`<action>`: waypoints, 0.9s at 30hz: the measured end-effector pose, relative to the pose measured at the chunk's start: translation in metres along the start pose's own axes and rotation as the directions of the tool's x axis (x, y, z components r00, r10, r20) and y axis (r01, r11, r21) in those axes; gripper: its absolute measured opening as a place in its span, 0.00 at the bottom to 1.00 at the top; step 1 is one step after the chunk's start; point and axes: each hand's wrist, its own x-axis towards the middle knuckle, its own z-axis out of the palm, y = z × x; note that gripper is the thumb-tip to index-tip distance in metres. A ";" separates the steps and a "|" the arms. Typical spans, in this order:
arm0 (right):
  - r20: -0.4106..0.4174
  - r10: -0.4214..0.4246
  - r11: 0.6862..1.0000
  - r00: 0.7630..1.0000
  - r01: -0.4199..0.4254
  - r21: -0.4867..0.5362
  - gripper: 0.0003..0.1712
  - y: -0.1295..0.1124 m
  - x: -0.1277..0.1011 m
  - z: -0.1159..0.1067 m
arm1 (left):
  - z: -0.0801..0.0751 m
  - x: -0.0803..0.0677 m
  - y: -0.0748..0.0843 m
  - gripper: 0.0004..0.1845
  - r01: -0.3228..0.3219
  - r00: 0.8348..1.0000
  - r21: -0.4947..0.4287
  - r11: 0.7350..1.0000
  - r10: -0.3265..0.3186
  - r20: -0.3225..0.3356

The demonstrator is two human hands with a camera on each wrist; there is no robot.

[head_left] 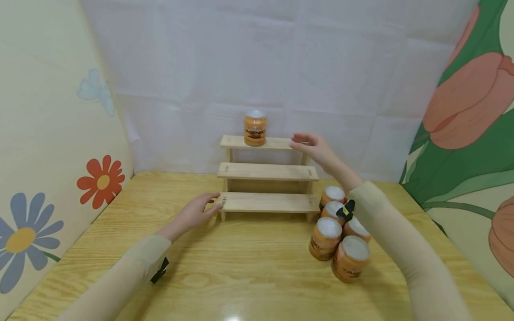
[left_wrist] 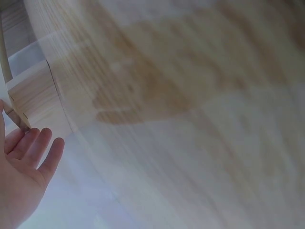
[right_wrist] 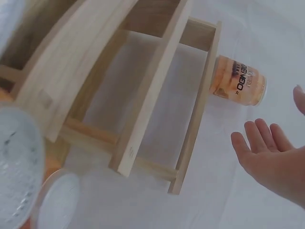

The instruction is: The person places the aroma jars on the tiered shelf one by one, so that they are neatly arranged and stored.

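A three-step wooden stand [head_left: 268,171] is at the middle of the table. On its top step, left of centre, one orange can [head_left: 255,128] with dark lettering stands upright. My left hand [head_left: 197,210] is at the left end of the lowest step, fingertips right at its edge, fingers mostly straight in the left wrist view. By the right end of the top step, my right hand [head_left: 313,149] is raised with bent fingers spread from the thumb and nothing between them. The right wrist view has this hand [right_wrist: 271,155] apart from the can [right_wrist: 238,81].
Several more orange cans [head_left: 325,238] stand grouped on the wooden table [head_left: 241,267], right of the stand and below my right forearm. A white cloth [head_left: 192,67] hangs behind. Flower-patterned panels [head_left: 40,133] border the table left and right.
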 end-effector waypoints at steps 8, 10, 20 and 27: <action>0.042 0.004 1.000 0.999 -0.004 -0.001 0.32 0.010 -0.028 -0.010 | -0.002 0.001 0.001 0.30 0.008 1.000 -0.002 1.000 -0.008 0.011; 0.059 0.012 1.000 0.998 -0.012 0.003 0.32 0.012 -0.036 -0.012 | -0.002 0.000 0.001 0.30 0.011 1.000 -0.005 1.000 -0.011 0.013; 0.100 0.051 0.998 0.994 -0.053 0.018 0.34 0.027 -0.080 -0.028 | -0.004 0.000 0.000 0.31 0.000 1.000 -0.005 1.000 0.000 0.006; 0.120 0.100 0.995 0.988 -0.101 -0.002 0.35 0.043 -0.110 -0.038 | -0.006 0.001 0.000 0.30 -0.004 1.000 0.005 1.000 0.004 0.002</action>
